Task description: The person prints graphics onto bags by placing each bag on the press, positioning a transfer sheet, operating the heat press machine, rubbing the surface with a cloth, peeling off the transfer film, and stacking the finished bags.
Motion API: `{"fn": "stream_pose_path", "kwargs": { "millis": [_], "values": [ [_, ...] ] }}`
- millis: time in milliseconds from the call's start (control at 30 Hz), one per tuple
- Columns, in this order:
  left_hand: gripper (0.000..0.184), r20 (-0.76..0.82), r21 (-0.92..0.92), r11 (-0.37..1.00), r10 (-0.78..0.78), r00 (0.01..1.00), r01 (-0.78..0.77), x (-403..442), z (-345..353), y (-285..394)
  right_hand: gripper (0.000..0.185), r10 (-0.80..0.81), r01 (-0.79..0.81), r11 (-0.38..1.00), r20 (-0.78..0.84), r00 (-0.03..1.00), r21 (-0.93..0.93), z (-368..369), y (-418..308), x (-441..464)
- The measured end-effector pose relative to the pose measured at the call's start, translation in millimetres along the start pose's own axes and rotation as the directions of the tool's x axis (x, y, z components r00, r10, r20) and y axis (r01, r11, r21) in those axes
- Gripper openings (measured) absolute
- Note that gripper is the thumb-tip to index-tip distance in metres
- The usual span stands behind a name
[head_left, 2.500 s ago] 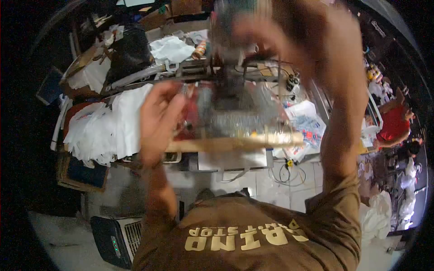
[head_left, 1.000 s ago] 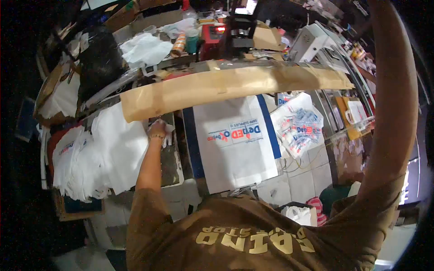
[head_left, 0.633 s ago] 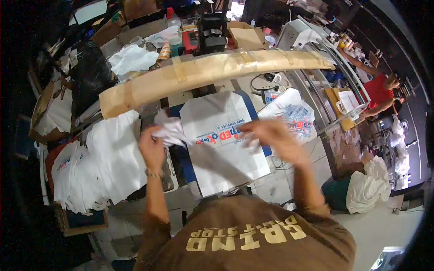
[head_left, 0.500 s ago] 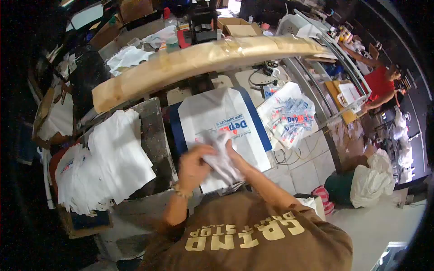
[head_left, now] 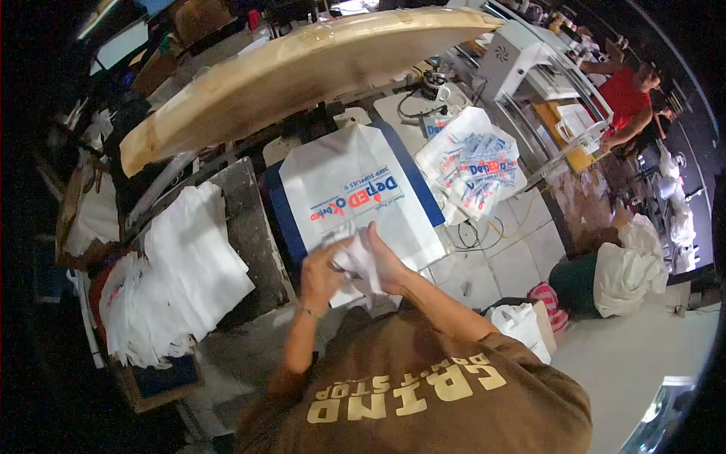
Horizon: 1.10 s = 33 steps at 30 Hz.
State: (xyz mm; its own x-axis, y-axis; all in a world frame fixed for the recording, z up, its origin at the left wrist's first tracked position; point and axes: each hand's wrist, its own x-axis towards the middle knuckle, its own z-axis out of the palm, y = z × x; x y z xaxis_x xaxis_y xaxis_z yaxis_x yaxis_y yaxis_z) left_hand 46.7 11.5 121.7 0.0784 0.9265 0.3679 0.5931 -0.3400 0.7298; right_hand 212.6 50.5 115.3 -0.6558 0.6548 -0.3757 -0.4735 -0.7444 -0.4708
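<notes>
In front of my body, my left hand point(head_left: 321, 277) and my right hand point(head_left: 387, 265) both hold a crumpled white cloth point(head_left: 358, 262). My left fingers are closed on its left side. The right hand presses it from the other side, thumb up. Beneath them lies a flat white bag point(head_left: 340, 159) with blue and red DepED print, on a dark blue board point(head_left: 408, 170). My hands cover part of the bag's near end.
White bags point(head_left: 189, 246) are heaped on a dark table at left. Printed pieces point(head_left: 484, 170) lie on a white sheet at right. A long tape-wrapped roll point(head_left: 302, 68) spans the far side. A person in red point(head_left: 624, 98) stands at far right.
My hands and the cloth have shifted slightly, toward my body, uncovering more of the bag's print. The whole view has tilted, and the roll appears higher.
</notes>
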Motion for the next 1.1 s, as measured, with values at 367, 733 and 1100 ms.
{"fn": "stream_pose_path", "kwargs": {
  "millis": [367,733,1100],
  "values": [
    [0.034,-0.169,0.595,0.804,0.131,0.977,-0.005,86.6,119.4,-39.9,0.051,-0.703,0.008,-0.546,0.462,0.541,-0.838,-143.8,-113.2,8.7],
    [0.024,-0.056,0.483,0.868,0.164,0.985,-0.117,64.6,46.9,-81.9,0.058,-0.690,0.214,-0.219,0.306,0.656,-0.952,-158.8,-114.3,12.4],
    [0.024,-0.023,0.449,0.893,0.059,0.998,-0.042,93.9,121.0,-44.9,0.065,-0.662,0.196,-0.179,0.265,0.701,-0.964,-159.2,-117.2,14.9]
  ]
}}
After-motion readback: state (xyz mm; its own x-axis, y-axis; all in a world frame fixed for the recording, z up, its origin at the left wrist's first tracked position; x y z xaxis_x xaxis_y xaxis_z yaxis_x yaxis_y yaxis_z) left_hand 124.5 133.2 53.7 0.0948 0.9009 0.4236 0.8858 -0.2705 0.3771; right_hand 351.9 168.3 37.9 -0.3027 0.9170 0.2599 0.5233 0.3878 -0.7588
